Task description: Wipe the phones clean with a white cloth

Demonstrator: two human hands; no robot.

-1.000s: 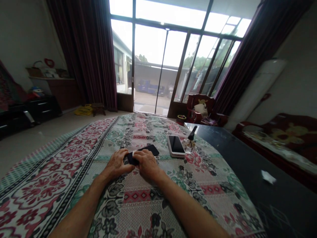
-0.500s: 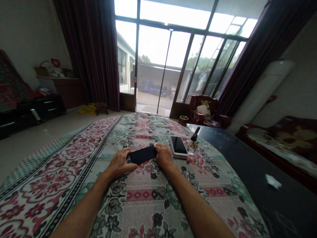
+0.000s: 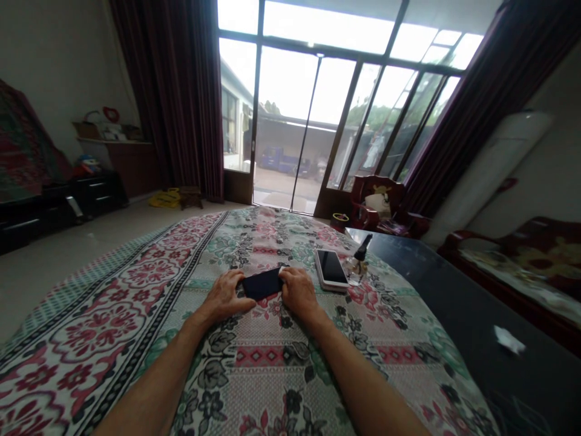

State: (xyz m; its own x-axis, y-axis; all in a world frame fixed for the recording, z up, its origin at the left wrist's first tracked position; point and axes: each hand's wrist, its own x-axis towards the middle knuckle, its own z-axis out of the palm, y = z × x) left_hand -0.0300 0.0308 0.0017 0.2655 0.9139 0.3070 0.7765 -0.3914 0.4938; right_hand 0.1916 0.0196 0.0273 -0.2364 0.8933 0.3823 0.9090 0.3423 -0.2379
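Observation:
A dark phone (image 3: 262, 284), flat and rectangular, lies at a slight tilt low over the patterned tablecloth (image 3: 267, 324), between my hands. My left hand (image 3: 226, 295) grips its left end, thumb along the near edge and fingers at the far side. At the right end, my right hand (image 3: 299, 293) is closed over the phone, with its fingers curled onto the edge. A small pale bit shows by the right fingertips; I cannot make out what it is. To the right lies a white-framed phone (image 3: 331, 268) with a black screen. Beside that stands a clear bottle (image 3: 357, 270) with a black spray top.
A dark table surface (image 3: 454, 297) adjoins the cloth on the right, with a crumpled white scrap (image 3: 509, 340) on it. Wooden seats (image 3: 379, 203) stand beyond. Glass doors (image 3: 290, 127) are ahead, and a small stool (image 3: 190, 197) is at the far left.
My right hand has moved slightly left along the dark phone and covers more of its right end. My left hand keeps its grip. The view has shifted a little.

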